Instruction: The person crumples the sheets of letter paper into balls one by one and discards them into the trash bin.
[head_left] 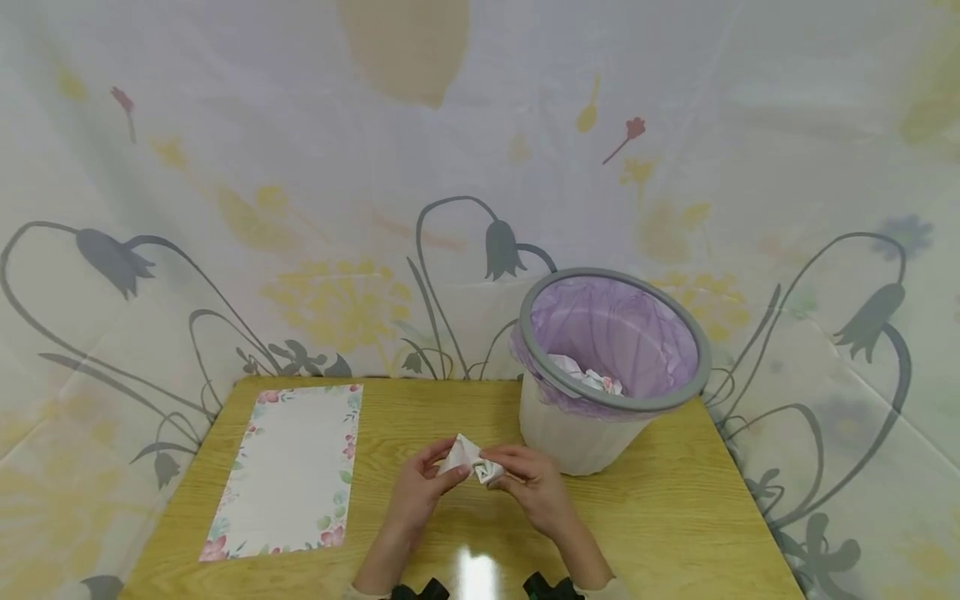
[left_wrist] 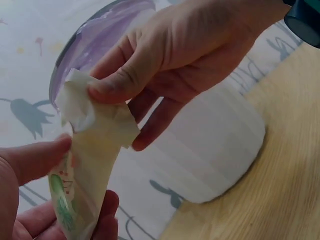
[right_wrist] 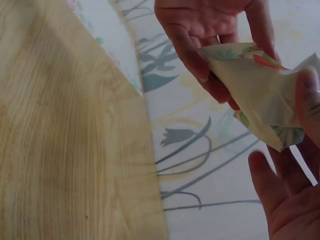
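Between both hands, above the table, is a crumpled, folded sheet of white paper (head_left: 463, 452) with a printed flower border. My left hand (head_left: 420, 493) pinches one end of it between thumb and fingers. At the other end my right hand (head_left: 536, 490) grips a bunched part. Up close in the left wrist view, the paper (left_wrist: 92, 145) narrows toward the left hand (left_wrist: 30, 195), and green leaf print shows on it. The right thumb presses on the crumpled end of the paper (right_wrist: 260, 90) in the right wrist view.
A flat flower-bordered sheet (head_left: 288, 475) lies on the wooden table (head_left: 660, 533) at the left. Behind my right hand stands a white bin (head_left: 570, 433) with a grey rim and purple liner (head_left: 622, 325), with crumpled paper (head_left: 588, 377) inside. A flower-printed cloth (head_left: 300, 208) hangs behind.
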